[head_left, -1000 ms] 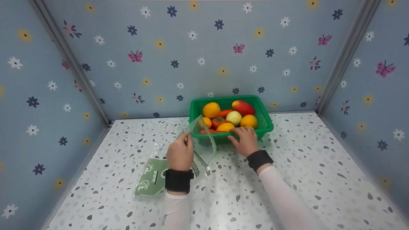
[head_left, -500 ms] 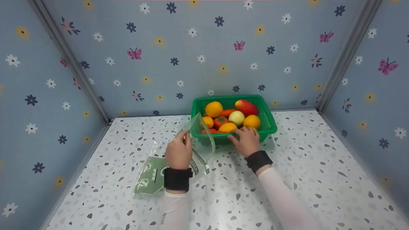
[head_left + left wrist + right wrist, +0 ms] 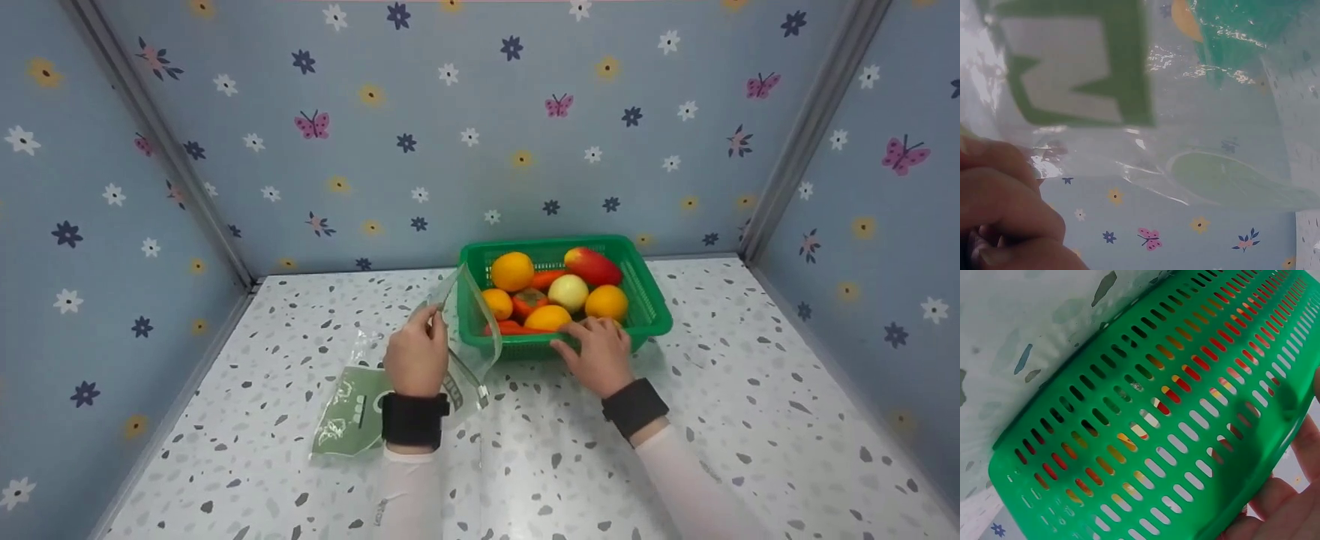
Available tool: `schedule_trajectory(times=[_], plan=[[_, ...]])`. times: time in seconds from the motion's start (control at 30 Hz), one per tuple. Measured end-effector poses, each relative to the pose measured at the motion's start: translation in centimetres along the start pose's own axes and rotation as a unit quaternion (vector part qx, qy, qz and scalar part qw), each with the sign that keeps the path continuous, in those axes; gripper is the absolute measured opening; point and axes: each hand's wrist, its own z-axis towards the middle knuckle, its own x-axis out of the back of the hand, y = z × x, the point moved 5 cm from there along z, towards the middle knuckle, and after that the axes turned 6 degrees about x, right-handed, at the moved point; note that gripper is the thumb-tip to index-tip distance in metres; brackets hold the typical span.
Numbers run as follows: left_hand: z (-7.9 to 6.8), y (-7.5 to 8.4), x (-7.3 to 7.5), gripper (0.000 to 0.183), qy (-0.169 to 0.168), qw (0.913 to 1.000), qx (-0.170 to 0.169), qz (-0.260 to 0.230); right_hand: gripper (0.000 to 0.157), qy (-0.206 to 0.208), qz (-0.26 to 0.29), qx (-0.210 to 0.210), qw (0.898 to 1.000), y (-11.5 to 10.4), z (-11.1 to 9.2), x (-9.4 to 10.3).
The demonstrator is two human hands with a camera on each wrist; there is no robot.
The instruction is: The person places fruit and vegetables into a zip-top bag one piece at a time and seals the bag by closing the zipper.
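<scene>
My left hand [image 3: 417, 352] pinches the top edge of a clear zip bag [image 3: 352, 412] with green print. The bag's mouth gapes to the right and overlaps the basket's left front corner; in the left wrist view the bag [image 3: 1078, 67] spreads above my curled fingers [image 3: 1005, 197]. My right hand [image 3: 602, 356] grips the front rim of a green plastic basket [image 3: 657, 296], fingertips over the rim and thumb outside. Inside lie several oranges [image 3: 513, 271], a red-yellow mango [image 3: 594, 266], a pale round fruit [image 3: 568, 293], a persimmon [image 3: 529, 302] and carrots [image 3: 517, 328].
A white speckled table [image 3: 247, 420] carries everything. Behind it rises a blue flowered wall panel [image 3: 420, 112], with side panels at left and right joined by grey metal posts [image 3: 802, 142]. Slots in the basket wall [image 3: 1129, 405] show fruit colours in the right wrist view.
The basket has shifted toward me and slightly right, with my right hand on its rim. My left hand and the bag have stayed almost in place.
</scene>
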Motion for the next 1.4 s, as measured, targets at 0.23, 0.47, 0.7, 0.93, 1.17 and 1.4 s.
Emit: schedule_trajectory(times=[0.23, 0.47, 0.7, 0.93, 1.17, 1.4], plan=[[0.0, -0.2, -0.2, 0.02, 0.002, 1.0, -0.003, -0.005, 0.031, 0.002, -0.01, 0.015, 1.0, -0.2, -2.2, 1.2], [-0.1, -0.4, -0.4, 0.021, -0.009, 0.9999, 0.0, -0.012, 0.03, -0.056, -0.009, 0.026, 0.998, -0.7, -3.6, 2.3], [0.0, -0.3, -0.4, 0.022, -0.014, 0.9998, 0.005, -0.014, 0.025, -0.123, 0.003, 0.08, 0.989, -1.5, -4.1, 4.4], [0.1, -0.2, -0.3, 0.022, -0.016, 0.9998, 0.006, -0.012, 0.022, -0.168, -0.005, 0.101, 0.981, -1.9, -4.5, 5.4], [-0.1, -0.2, -0.4, 0.022, -0.016, 0.9998, 0.004, -0.015, 0.017, -0.187, -0.008, 0.113, 0.976, -2.0, -4.8, 5.8], [-0.1, 0.1, -0.4, 0.023, -0.02, 0.9997, -0.001, -0.015, 0.016, -0.182, 0.005, 0.131, 0.975, -1.9, -4.5, 6.0]])
